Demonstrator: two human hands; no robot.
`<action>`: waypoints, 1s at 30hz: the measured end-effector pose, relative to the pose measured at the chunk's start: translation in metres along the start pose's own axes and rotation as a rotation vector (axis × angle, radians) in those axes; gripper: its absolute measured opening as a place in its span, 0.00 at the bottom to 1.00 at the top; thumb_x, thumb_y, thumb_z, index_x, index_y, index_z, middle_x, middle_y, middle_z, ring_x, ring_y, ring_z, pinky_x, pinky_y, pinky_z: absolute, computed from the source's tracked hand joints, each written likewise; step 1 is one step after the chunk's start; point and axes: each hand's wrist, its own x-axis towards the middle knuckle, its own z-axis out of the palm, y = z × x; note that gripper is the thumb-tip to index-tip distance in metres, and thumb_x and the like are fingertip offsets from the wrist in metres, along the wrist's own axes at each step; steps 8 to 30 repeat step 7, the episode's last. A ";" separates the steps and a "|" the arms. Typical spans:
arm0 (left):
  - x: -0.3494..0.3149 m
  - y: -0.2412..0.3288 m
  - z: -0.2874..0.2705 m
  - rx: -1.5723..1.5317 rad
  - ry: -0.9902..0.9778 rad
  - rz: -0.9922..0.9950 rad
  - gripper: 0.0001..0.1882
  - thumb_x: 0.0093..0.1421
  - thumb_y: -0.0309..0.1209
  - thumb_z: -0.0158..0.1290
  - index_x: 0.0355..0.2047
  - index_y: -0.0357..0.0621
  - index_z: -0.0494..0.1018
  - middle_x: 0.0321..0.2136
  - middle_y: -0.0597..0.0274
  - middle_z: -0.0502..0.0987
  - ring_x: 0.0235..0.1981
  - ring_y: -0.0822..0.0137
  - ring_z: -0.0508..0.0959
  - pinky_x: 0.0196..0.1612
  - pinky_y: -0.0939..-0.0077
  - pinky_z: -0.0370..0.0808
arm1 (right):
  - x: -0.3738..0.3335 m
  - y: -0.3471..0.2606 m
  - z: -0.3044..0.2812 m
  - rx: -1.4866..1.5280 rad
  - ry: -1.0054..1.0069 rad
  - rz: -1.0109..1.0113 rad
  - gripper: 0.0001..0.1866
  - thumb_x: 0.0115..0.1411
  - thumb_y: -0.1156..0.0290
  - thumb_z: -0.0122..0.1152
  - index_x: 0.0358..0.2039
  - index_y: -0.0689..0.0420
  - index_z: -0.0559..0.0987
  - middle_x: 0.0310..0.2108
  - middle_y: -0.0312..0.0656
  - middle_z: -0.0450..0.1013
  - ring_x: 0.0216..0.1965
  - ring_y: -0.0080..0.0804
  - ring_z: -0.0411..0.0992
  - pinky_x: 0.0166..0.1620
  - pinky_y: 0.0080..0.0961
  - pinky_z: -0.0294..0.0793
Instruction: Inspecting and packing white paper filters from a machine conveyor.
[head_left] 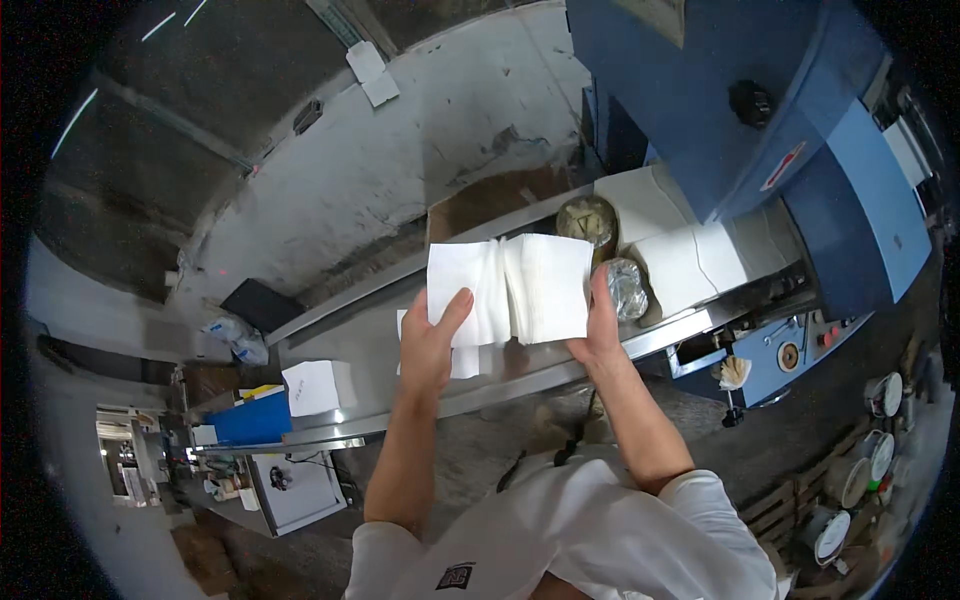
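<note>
Between my two hands is a thick stack of white paper sheets (555, 285), bent so that it parts near its middle and fans into layers. My left hand (428, 338) grips the left end, thumb on top. At the right end my right hand (598, 318) closes round the edge, its thumb upright along the side. The fingers under the stack are hidden. Below the stack's left part, some more white paper (466, 363) shows on the metal table (375, 350).
A blue machine (690, 110) stands at the right, with white sheets (690, 265) on its bed. Beside them sit a round tin (587, 220) and a plastic-wrapped bundle (627, 288). Further left on the table lie a white paper pile (312, 388) and a blue box (250, 420).
</note>
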 end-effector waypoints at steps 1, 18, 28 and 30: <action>0.000 0.002 0.000 -0.002 -0.006 -0.004 0.21 0.60 0.32 0.57 0.50 0.32 0.69 0.43 0.57 0.77 0.42 0.71 0.76 0.48 0.76 0.71 | -0.001 0.000 0.001 0.014 -0.004 0.003 0.38 0.67 0.40 0.32 0.64 0.61 0.58 0.61 0.46 0.62 0.61 0.41 0.62 0.63 0.38 0.60; -0.004 0.013 0.007 0.016 0.001 -0.027 0.23 0.60 0.32 0.57 0.52 0.32 0.69 0.44 0.58 0.77 0.43 0.70 0.76 0.49 0.75 0.71 | 0.000 -0.002 -0.002 0.084 -0.058 0.007 0.39 0.67 0.39 0.32 0.64 0.60 0.57 0.62 0.46 0.61 0.62 0.41 0.62 0.63 0.39 0.59; -0.004 0.013 0.007 0.016 0.001 -0.027 0.23 0.60 0.32 0.57 0.52 0.32 0.69 0.44 0.58 0.77 0.43 0.70 0.76 0.49 0.75 0.71 | 0.000 -0.002 -0.002 0.084 -0.058 0.007 0.39 0.67 0.39 0.32 0.64 0.60 0.57 0.62 0.46 0.61 0.62 0.41 0.62 0.63 0.39 0.59; -0.004 0.013 0.007 0.016 0.001 -0.027 0.23 0.60 0.32 0.57 0.52 0.32 0.69 0.44 0.58 0.77 0.43 0.70 0.76 0.49 0.75 0.71 | 0.000 -0.002 -0.002 0.084 -0.058 0.007 0.39 0.67 0.39 0.32 0.64 0.60 0.57 0.62 0.46 0.61 0.62 0.41 0.62 0.63 0.39 0.59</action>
